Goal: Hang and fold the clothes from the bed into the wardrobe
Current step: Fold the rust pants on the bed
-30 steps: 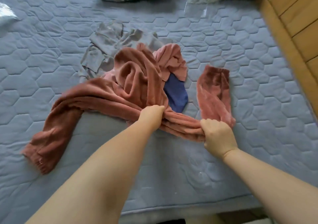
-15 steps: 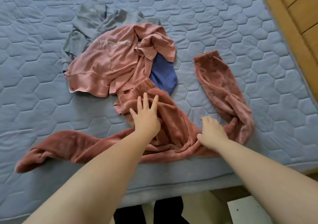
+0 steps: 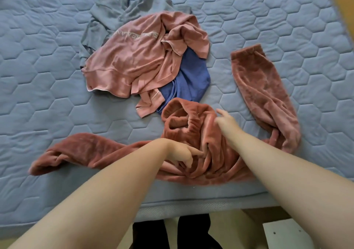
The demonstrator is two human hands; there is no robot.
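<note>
Rust fleece trousers [image 3: 201, 133] lie bunched at lower centre, near the bed [image 3: 47, 95] edge. My left hand [image 3: 180, 154] touches the folds, fingers loose; right hand [image 3: 225, 121] spread on the waistband [image 3: 183, 114]. Risk: twisted legs would fold crooked

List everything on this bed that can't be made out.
Head view, all:
Grey garment: mostly under the pink top; type unclear.
Blue garment: partly under the pink top.
Print on the pink top: too blurred to read.
Left hand: fingertips sunk in the folds of the trousers; grip unclear.
Right hand: motion-blurred; contact with the trousers unclear.
</note>
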